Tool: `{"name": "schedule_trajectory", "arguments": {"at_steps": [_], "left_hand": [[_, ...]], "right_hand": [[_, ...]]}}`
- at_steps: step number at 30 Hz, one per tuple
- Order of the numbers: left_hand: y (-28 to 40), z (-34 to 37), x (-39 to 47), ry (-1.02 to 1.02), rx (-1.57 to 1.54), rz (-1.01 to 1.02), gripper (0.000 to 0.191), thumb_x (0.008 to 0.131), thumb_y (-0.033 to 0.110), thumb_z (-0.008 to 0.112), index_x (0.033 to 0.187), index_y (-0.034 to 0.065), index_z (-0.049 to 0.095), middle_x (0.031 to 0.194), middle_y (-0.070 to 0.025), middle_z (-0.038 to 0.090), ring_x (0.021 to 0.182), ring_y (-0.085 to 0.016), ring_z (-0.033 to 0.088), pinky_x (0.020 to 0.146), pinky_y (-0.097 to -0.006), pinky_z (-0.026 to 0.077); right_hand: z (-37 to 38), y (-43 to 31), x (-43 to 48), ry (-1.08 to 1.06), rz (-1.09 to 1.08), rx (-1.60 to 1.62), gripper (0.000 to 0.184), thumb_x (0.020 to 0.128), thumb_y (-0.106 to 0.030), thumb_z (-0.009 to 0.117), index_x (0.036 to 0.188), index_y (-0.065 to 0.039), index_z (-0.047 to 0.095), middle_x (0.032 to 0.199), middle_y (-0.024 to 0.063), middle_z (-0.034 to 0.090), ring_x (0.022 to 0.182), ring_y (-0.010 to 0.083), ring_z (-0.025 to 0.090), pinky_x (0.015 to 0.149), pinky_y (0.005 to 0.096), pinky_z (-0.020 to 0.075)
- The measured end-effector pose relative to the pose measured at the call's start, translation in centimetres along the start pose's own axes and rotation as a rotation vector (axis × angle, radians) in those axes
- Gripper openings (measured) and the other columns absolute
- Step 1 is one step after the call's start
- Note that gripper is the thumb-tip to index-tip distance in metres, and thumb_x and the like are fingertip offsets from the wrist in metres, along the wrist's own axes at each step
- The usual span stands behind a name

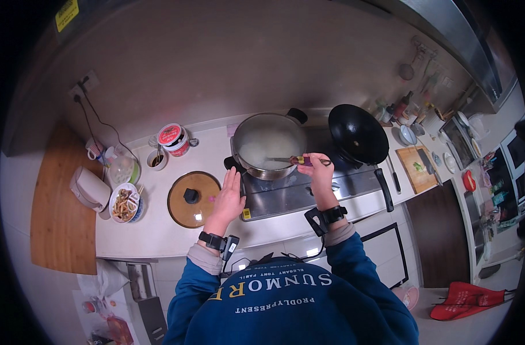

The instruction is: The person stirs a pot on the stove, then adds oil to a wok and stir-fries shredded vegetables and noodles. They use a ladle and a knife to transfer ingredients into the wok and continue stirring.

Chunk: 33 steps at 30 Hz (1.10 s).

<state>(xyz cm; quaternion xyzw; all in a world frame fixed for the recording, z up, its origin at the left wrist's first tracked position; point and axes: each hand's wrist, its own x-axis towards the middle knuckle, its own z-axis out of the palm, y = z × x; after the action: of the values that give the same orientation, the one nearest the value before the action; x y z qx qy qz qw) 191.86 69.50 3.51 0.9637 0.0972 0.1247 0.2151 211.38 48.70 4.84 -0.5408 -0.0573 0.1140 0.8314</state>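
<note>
My right hand (319,172) grips the patterned purple-and-yellow handle of a metal cooking utensil (303,161). Its metal end reaches over the rim of a large stainless steel pot (269,173) towards the cloudy, whitish liquid (262,148) inside; steam blurs the contents. My left hand (230,196) is held flat, thumb apart, with its fingertips at the pot's near-left black handle (234,164); whether they press on it I cannot tell. The pot stands on the left part of a steel-topped gas stove (271,200). Just left of my left hand lies a brown glass lid (180,189) with a black knob.
A black wok (357,133) sits right of the pot, its handle (383,189) jutting towards me. Left on the counter are a bowl of food (126,205), a sauce bowl (157,160), a red-lidded tub (174,140) and a kettle (89,187). A cutting board (411,172) with a cleaver (427,163) lies right.
</note>
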Motion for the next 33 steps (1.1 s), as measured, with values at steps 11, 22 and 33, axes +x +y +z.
{"name": "schedule_trajectory", "arguments": {"at_steps": [11, 22, 33], "left_hand": [[0.5, 0.6, 0.4, 0.012, 0.007, 0.020, 0.072, 0.077, 0.007, 0.064, 0.138, -0.0087, 0.030, 0.150, -0.0250, 0.021, 0.139, -0.038, 0.024, 0.112, -0.0398, 0.030], [1.0, 1.0, 0.5, 0.004, -0.022, -0.010, 0.073, 0.077, 0.006, 0.065, 0.140, -0.0066, 0.029, 0.151, -0.0227, 0.020, 0.139, -0.037, 0.024, 0.113, -0.0396, 0.029], [0.7, 0.8, 1.2, -0.059, -0.054, 0.119, 0.076, 0.078, 0.006, 0.065, 0.141, -0.0045, 0.026, 0.152, -0.0216, 0.018, 0.140, -0.037, 0.021, 0.113, -0.0408, 0.027]], "right_hand": [[1.0, -3.9, -1.7, -0.125, -0.456, -0.282, 0.013, 0.093, -0.006, 0.055, 0.097, 0.004, 0.062, 0.099, 0.0113, 0.066, 0.080, 0.0154, 0.065, 0.073, 0.0258, 0.0542], [0.7, -2.9, -4.7, -0.347, -1.063, -1.053, 0.011, 0.078, -0.004, 0.064, 0.089, -0.005, 0.064, 0.104, 0.0110, 0.065, 0.088, 0.0288, 0.062, 0.077, 0.0358, 0.0518], [0.0, -0.7, -7.9, -0.578, -1.021, -1.374, 0.027, 0.065, -0.005, 0.065, 0.091, -0.010, 0.063, 0.118, 0.0100, 0.057, 0.094, 0.0276, 0.059, 0.082, 0.0363, 0.0494]]}}
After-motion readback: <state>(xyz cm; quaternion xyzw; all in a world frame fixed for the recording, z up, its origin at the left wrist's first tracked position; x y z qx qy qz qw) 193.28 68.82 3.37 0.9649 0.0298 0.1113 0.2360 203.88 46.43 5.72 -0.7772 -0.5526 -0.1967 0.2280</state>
